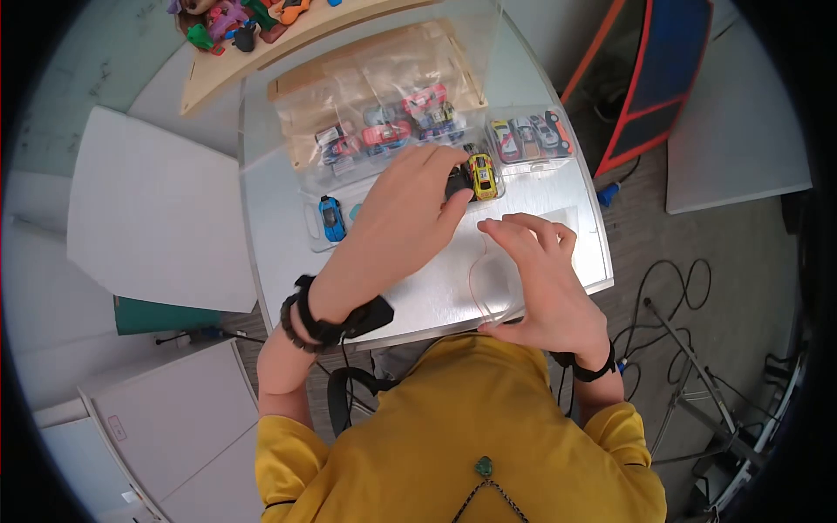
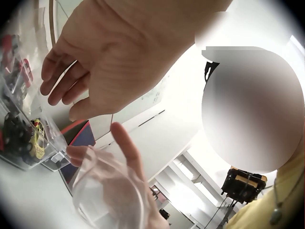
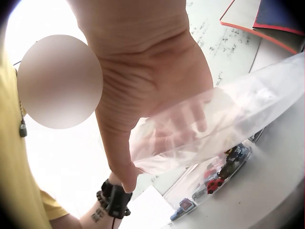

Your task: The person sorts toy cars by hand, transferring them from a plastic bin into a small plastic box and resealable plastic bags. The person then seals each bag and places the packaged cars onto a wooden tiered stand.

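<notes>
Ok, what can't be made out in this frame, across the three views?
- Head view: the left hand covers the black toy car beside the yellow car, so any grip is hidden.
- Left wrist view: the clear plastic piece runs off the bottom edge.
- Right wrist view: the right hand fingers blur behind the plastic; the cars are too small to identify.

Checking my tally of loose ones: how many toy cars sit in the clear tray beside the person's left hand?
2: a blue toy car at the tray's left end, a yellow toy car by the fingers. The hand may hide others.
</notes>
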The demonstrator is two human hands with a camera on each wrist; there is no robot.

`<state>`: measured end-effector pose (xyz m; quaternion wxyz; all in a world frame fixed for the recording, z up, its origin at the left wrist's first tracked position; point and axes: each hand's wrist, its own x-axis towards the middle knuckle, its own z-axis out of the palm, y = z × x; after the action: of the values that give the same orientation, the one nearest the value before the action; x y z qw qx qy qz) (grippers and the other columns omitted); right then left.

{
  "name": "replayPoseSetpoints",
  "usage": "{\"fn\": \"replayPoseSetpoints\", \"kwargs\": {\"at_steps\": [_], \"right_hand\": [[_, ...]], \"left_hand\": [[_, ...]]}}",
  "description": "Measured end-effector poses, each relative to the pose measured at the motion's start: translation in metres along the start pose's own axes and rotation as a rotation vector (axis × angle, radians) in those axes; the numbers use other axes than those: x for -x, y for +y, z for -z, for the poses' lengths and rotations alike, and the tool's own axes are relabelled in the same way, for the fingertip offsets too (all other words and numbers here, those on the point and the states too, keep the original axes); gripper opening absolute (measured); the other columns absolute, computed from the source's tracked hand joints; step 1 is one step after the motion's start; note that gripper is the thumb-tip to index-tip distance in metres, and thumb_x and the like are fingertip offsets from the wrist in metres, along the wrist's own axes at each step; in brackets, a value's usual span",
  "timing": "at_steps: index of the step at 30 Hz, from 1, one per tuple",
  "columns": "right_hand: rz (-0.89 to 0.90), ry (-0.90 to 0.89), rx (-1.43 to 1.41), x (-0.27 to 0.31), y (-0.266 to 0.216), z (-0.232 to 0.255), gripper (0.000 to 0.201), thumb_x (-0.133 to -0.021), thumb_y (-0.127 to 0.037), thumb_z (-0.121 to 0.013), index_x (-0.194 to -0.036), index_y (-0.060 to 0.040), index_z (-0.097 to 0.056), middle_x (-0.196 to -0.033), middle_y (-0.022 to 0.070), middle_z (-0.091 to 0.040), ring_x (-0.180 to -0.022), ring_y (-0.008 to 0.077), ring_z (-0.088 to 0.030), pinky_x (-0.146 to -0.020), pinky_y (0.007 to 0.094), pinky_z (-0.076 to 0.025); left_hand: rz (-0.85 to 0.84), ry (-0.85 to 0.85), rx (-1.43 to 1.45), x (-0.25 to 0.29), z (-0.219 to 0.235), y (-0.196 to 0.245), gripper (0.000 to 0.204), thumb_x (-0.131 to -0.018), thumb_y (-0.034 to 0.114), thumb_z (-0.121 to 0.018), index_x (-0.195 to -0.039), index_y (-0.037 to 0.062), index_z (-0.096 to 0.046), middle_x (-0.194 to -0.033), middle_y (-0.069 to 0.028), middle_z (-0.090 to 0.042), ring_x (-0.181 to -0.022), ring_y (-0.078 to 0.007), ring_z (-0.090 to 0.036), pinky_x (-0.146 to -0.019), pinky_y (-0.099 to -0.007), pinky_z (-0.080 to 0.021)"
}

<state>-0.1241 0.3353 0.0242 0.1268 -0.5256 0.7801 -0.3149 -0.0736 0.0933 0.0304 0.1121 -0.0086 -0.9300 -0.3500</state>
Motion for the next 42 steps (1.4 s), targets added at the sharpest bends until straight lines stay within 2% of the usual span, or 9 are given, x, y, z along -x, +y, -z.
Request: {"fn": "replayPoseSetpoints", "kwargs": {"at_steps": [7,11,14,16,23,25,27,37,42], "right_hand": [[-0.037,0.077,-0.027,0.015,0.008,-0.005,0.112,-0.062,-0.021,-0.098,-0.159,-0.0054,-0.043,-0.15,0.0132,-0.053,-0.142,0.0399,-0.047,-0.115,0.0551,-0.029],[-0.051,0.08,-0.039,0.016,0.012,-0.007,0.115,-0.06,-0.02,-0.099,-0.159,-0.0055,-0.043,-0.152,0.0134,-0.053,-0.142,0.0404,-0.047,-0.115,0.0554,-0.03],[-0.051,0.094,-0.039,0.017,0.014,-0.007,0.116,-0.059,-0.02,-0.1,-0.159,-0.0058,-0.043,-0.153,0.0133,-0.052,-0.143,0.0403,-0.046,-0.115,0.0553,-0.03],[-0.045,0.107,-0.04,0.017,0.014,-0.008,0.116,-0.059,-0.02,-0.1,-0.159,-0.0059,-0.043,-0.153,0.0131,-0.053,-0.143,0.0402,-0.046,-0.115,0.0553,-0.03],[-0.098,0.067,-0.042,0.01,0.013,-0.005,0.116,-0.06,-0.022,-0.1,-0.16,-0.0056,-0.042,-0.155,0.0133,-0.053,-0.145,0.0386,-0.045,-0.117,0.0541,-0.028],[-0.1,0.057,-0.041,0.009,0.014,-0.005,0.117,-0.06,-0.022,-0.1,-0.16,-0.0054,-0.042,-0.155,0.0136,-0.053,-0.145,0.0385,-0.044,-0.118,0.0538,-0.028],[-0.098,0.081,-0.036,0.007,0.015,-0.008,0.117,-0.06,-0.023,-0.099,-0.161,-0.0047,-0.042,-0.154,0.0142,-0.054,-0.145,0.0384,-0.044,-0.118,0.0534,-0.027],[-0.057,0.095,-0.029,-0.003,0.015,-0.023,0.121,-0.058,-0.019,-0.099,-0.163,-0.0051,-0.04,-0.155,0.0128,-0.053,-0.144,0.0383,-0.045,-0.118,0.0518,-0.028],[-0.048,0.096,-0.031,-0.005,0.012,-0.024,0.123,-0.057,-0.019,-0.099,-0.164,-0.0065,-0.039,-0.155,0.0128,-0.053,-0.143,0.0383,-0.046,-0.118,0.0516,-0.028]], "left_hand": [[0.084,-0.171,-0.142,-0.04,-0.039,-0.022,0.056,-0.09,0.025,-0.083,-0.137,-0.0014,-0.067,-0.123,-0.0203,-0.067,-0.122,-0.0399,-0.06,-0.106,-0.047,-0.049],[0.104,-0.157,-0.136,-0.044,-0.046,-0.025,0.052,-0.085,0.025,-0.086,-0.126,-0.0029,-0.069,-0.12,-0.0197,-0.066,-0.121,-0.0399,-0.059,-0.106,-0.0465,-0.048],[0.029,-0.044,-0.116,-0.044,-0.046,-0.024,0.04,-0.083,0.019,-0.089,-0.111,-0.0021,-0.069,-0.112,-0.0156,-0.069,-0.112,-0.0337,-0.065,-0.098,-0.0428,-0.053],[0.295,-0.148,0.238,-0.044,-0.039,-0.018,0.034,-0.082,0.012,-0.09,-0.104,-0.0004,-0.066,-0.103,-0.01,-0.072,-0.097,-0.0253,-0.071,-0.087,-0.0376,-0.057],[0.131,0.088,0.308,0.021,-0.003,0.011,0.036,-0.087,-0.001,-0.086,-0.118,0.0001,-0.069,-0.101,-0.0071,-0.074,-0.099,-0.0167,-0.076,-0.088,-0.0314,-0.06],[0.437,0.096,0.723,0.049,0.005,0.023,0.039,-0.089,-0.008,-0.082,-0.125,-0.0008,-0.069,-0.104,-0.0081,-0.075,-0.102,-0.0164,-0.077,-0.089,-0.029,-0.061],[0.526,0.078,0.775,0.081,0.001,0.016,0.039,-0.092,-0.011,-0.079,-0.128,-0.0013,-0.069,-0.108,-0.0099,-0.075,-0.1,-0.0169,-0.077,-0.089,-0.0278,-0.061],[0.594,0.308,0.58,0.156,-0.046,-0.023,0.02,-0.095,-0.006,-0.075,-0.114,-0.0021,-0.069,-0.104,-0.0091,-0.072,-0.09,-0.0155,-0.076,-0.079,-0.0269,-0.06],[0.338,0.362,-0.18,0.147,-0.037,-0.007,0.03,-0.086,-0.001,-0.083,-0.113,0.0021,-0.07,-0.109,-0.0135,-0.063,-0.077,-0.0241,-0.067,-0.069,-0.0297,-0.056]]}}
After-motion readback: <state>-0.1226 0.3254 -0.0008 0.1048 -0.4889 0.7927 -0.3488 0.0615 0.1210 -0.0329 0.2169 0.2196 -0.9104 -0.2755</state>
